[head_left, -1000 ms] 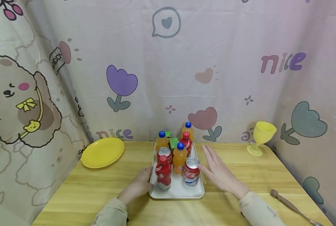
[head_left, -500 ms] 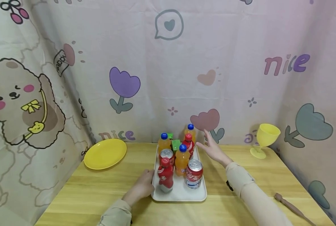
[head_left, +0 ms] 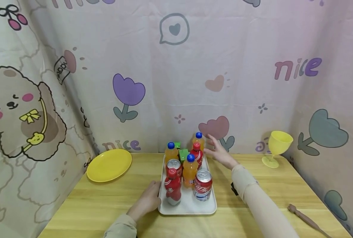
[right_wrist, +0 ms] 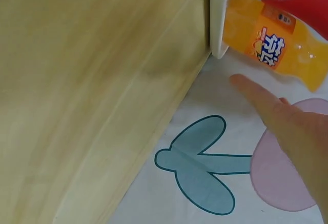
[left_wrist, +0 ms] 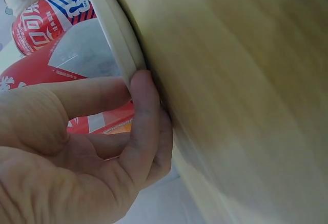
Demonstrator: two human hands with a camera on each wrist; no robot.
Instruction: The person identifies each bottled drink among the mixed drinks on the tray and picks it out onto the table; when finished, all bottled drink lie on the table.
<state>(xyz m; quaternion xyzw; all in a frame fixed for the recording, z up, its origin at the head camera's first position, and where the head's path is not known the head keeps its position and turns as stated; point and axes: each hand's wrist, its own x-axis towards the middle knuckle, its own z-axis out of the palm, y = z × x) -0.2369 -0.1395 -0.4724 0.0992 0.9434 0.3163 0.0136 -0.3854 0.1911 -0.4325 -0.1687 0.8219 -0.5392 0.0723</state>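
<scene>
A white tray in the middle of the table carries drinks. My left hand pinches the tray's left rim between thumb and fingers. Nearest it stands a red bottle, with a red can behind and another can to the right. Orange bottles, a second red bottle and green boxes fill the rest. Beside the tray's far right corner my right hand is held with fingers extended, apart from the orange bottle in the right wrist view.
A yellow plate lies at the table's back left. At the back right stands a yellow goblet, and a brown-handled utensil lies at the front right. A printed curtain hangs directly behind the table's back edge.
My right hand has moved from beside the front can to the tray's far right corner. The left hand stays at the left rim, and the view has shifted slightly.
</scene>
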